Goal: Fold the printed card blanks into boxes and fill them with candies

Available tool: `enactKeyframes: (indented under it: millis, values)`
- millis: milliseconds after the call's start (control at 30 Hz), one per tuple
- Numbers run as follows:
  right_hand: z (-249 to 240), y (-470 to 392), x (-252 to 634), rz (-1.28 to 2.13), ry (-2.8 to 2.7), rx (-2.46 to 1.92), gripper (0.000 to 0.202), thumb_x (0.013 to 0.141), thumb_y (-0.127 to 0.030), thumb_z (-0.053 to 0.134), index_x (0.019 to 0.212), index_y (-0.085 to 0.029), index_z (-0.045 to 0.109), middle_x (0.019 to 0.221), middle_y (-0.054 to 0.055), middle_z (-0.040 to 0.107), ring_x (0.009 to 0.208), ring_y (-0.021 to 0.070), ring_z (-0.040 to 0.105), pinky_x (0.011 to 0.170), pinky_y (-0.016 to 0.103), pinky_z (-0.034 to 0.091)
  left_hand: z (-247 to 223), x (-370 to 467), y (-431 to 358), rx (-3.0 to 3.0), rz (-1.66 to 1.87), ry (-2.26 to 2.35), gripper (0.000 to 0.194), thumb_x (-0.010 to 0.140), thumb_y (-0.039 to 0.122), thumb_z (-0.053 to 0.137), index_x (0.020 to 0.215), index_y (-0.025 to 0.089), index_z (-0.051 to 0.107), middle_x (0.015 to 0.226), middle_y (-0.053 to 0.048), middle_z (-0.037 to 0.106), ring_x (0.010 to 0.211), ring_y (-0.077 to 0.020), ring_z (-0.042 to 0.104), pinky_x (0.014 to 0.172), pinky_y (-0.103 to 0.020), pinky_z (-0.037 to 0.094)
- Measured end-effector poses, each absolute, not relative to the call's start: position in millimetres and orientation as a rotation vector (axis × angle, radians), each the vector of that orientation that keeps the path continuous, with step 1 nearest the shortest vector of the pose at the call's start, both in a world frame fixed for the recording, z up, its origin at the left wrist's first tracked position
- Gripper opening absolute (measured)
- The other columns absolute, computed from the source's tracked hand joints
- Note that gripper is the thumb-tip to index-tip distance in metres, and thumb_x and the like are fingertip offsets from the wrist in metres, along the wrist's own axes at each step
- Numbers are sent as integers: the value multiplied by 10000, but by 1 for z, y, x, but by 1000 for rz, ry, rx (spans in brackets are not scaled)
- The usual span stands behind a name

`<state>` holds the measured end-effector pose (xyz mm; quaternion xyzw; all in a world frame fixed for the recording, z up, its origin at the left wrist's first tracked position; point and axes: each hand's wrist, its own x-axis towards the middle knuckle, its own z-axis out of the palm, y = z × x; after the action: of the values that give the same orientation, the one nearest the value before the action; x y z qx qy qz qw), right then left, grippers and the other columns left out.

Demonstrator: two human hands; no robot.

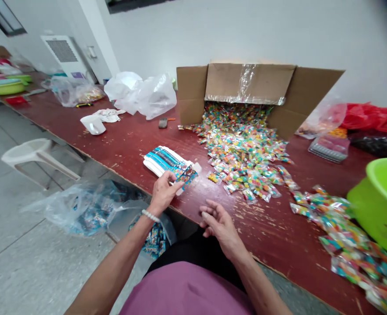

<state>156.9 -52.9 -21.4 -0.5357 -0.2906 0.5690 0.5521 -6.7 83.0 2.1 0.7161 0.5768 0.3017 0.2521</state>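
Grasping, in the left hand (163,192), a small blue printed carton with a white flap (187,174) above a worn dark-red wooden table (131,144); holding the right hand (219,224) free and loosely curled near the table's front edge.

Showing, from the left, a white plastic stool (32,153) and clear plastic bags (58,212) of blue packages on the floor; then a stack of blue-and-white cartons (160,162) just beside the held carton; then an open brown cardboard box (249,81), with small clear packets of multicoloured pieces (242,148) spread from its mouth; and, far right, a round lime-green plastic tub (371,201) beside more packets.
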Motion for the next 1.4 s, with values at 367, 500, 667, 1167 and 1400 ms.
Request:
enactKeyframes:
  millis: [367,500,667,1167,1400]
  values:
    - [10,-58,158,1421,-939,-1074,335,892,-476,652,1114,-233,595,814,-26,647,545,91,555,482,188,456,14,-11,-21,816,224,495,429,646,391,824,956,124,696,902,-119,730,805,-231,695,759,-319,511]
    - [20,-69,153,1574,-968,-1054,552,903,-531,596,1378,-307,424,908,-13,676,419,77,533,380,199,430,4,-6,-26,858,277,519,337,622,370,818,810,110,715,712,-86,707,621,-178,630,584,-256,462]
    - [24,-71,151,1480,-992,-1164,725,808,-553,689,1426,-305,402,1098,54,680,633,138,643,508,244,526,7,-7,-27,1073,366,586,315,616,320,842,815,120,702,737,-55,694,686,-167,609,645,-252,458]
    - [32,-77,159,426,-1688,-1364,215,851,-214,683,1052,-245,613,1063,80,647,1020,267,571,894,420,466,18,-8,-27,1130,325,574,452,701,556,764,840,129,714,679,-59,674,653,-183,615,663,-287,491]
    - [43,-76,167,578,-1900,-1352,124,863,-179,633,968,-237,604,981,42,632,817,184,588,707,292,460,22,-15,-20,1330,176,601,365,762,507,683,728,143,668,639,-28,653,602,-139,569,611,-240,434]
